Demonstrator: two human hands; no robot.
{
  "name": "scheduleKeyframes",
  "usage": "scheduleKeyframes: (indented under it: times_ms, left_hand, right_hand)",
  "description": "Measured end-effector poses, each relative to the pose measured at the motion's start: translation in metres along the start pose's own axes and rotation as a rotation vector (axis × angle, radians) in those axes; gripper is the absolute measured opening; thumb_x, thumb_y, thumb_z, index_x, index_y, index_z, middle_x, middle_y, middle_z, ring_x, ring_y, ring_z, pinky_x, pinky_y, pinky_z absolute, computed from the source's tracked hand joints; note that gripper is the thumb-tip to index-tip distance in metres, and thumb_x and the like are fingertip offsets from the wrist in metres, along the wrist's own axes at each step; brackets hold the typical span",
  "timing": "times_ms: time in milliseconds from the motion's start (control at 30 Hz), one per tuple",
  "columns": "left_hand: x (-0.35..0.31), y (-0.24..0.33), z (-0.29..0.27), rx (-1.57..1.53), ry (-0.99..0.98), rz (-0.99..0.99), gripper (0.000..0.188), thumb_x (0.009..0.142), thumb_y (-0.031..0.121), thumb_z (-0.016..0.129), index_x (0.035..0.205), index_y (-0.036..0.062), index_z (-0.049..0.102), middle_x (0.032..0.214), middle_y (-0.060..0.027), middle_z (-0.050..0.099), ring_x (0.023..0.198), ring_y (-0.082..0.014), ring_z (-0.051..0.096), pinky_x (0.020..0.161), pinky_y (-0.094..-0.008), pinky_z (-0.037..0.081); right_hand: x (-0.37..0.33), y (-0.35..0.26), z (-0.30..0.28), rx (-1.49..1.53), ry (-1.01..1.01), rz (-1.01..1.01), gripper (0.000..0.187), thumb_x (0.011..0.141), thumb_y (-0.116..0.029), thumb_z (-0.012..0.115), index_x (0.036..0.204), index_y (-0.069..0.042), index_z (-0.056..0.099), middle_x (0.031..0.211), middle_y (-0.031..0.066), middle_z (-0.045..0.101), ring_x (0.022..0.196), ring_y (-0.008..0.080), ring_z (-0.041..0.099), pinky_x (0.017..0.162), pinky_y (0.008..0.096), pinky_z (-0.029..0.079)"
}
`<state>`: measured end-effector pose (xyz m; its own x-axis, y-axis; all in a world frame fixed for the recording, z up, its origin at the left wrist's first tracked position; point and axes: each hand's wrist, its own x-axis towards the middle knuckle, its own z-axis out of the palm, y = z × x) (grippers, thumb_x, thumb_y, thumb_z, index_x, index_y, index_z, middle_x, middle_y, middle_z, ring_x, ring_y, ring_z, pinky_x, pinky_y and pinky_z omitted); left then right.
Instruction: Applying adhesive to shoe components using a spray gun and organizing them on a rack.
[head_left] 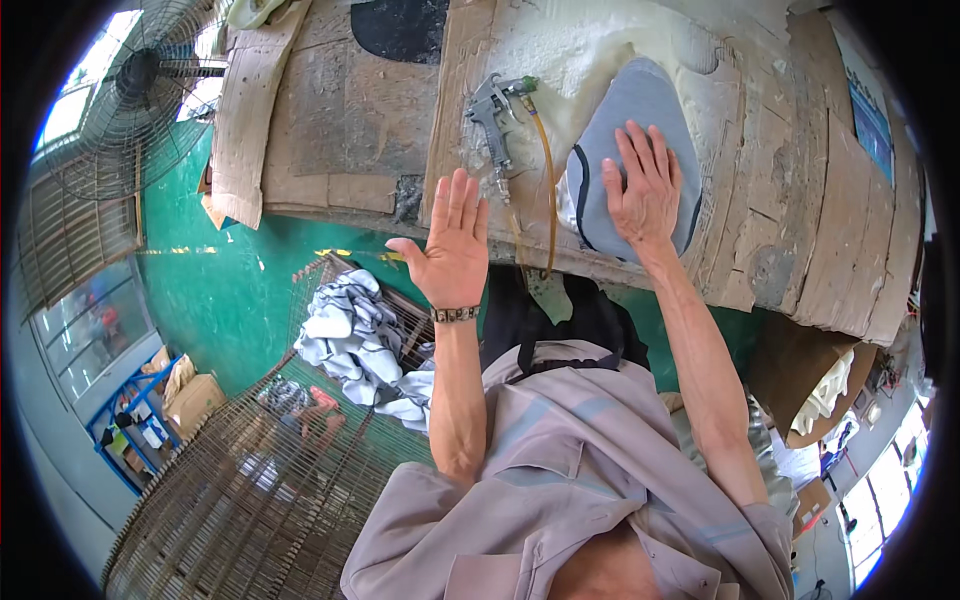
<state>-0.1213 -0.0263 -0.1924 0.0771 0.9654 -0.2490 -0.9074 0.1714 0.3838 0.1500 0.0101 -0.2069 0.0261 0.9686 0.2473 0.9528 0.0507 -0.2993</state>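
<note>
My left hand (455, 250) is held up in front of the table's near edge, palm showing, fingers straight and thumb out. It holds nothing, and a dark bracelet circles its wrist. My right hand (645, 190) lies flat, fingers spread, on a grey teardrop-shaped fabric piece (640, 95) with dark edging along its left side. A white bit shows under that piece's left edge. Between the two hands, a little farther back, a metal spray gun (490, 120) rests on the table, with a yellowish hose (550, 190) running from it over the near edge.
Worn cardboard (330, 120) covers the table, whitish residue around the fabric piece. A wire rack (230, 500) at lower left carries a pile of grey fabric pieces (350, 330). A large caged fan (135, 75) stands far left. A cardboard box (810, 380) with pale pieces sits at right.
</note>
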Motion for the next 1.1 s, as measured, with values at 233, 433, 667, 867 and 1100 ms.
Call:
scheduleKeyframes:
  times_ms: [233, 433, 667, 867, 1100]
  left_hand:
    - [0.042, -0.004, -0.059, 0.57, -0.02, 0.182, 0.103, 0.092, 0.083, 0.027, 0.16, 0.0063, 0.023, 0.169, -0.0165, 0.013, 0.156, -0.0324, 0.012, 0.126, -0.0463, 0.007]
    - [0.121, -0.028, -0.109, 2.077, 0.053, 0.48, 0.075, 0.1, 0.065, 0.035, 0.16, 0.0205, 0.03, 0.17, -0.0177, 0.006, 0.155, -0.0419, -0.001, 0.123, -0.0585, -0.002]
    - [0.094, -0.052, -0.128, 2.367, 0.098, 0.353, 0.066, 0.099, 0.051, 0.05, 0.158, 0.0279, 0.035, 0.169, -0.0196, 0.007, 0.154, -0.047, 0.0, 0.121, -0.0633, -0.002]
    - [0.042, -0.034, -0.127, 2.388, 0.158, 0.304, 0.06, 0.1, 0.051, 0.048, 0.155, 0.0288, 0.042, 0.169, -0.0176, 0.009, 0.154, -0.0451, 0.001, 0.122, -0.0621, -0.001]
    - [0.033, -0.012, -0.088, 2.478, 0.092, 0.421, 0.057, 0.094, 0.028, 0.057, 0.148, 0.0115, 0.05, 0.167, -0.0221, 0.017, 0.154, -0.046, 0.01, 0.122, -0.0625, 0.005]
  right_hand:
    - [-0.002, 0.001, 0.0, -0.059, -0.042, 0.018, 0.044, 0.101, -0.034, 0.052, 0.136, -0.01, 0.061, 0.148, 0.0044, 0.054, 0.142, 0.0297, 0.041, 0.117, 0.0477, 0.029]
    - [0.001, -0.001, 0.004, -0.024, -0.011, -0.01, 0.044, 0.098, -0.033, 0.055, 0.131, -0.005, 0.064, 0.145, 0.0081, 0.056, 0.139, 0.0325, 0.043, 0.113, 0.0506, 0.032]
    - [-0.003, 0.004, 0.005, -0.05, -0.012, -0.013, 0.043, 0.098, -0.032, 0.055, 0.131, -0.006, 0.065, 0.144, 0.0081, 0.057, 0.138, 0.0324, 0.044, 0.113, 0.0495, 0.032]
    - [-0.001, -0.005, 0.002, -0.015, -0.018, -0.004, 0.043, 0.098, -0.032, 0.054, 0.131, -0.005, 0.065, 0.144, 0.0084, 0.057, 0.139, 0.0327, 0.044, 0.114, 0.0495, 0.032]
    - [-0.002, 0.006, 0.0, -0.036, -0.013, 0.007, 0.044, 0.098, -0.032, 0.055, 0.13, -0.004, 0.064, 0.144, 0.0088, 0.056, 0.138, 0.0328, 0.043, 0.113, 0.0506, 0.033]
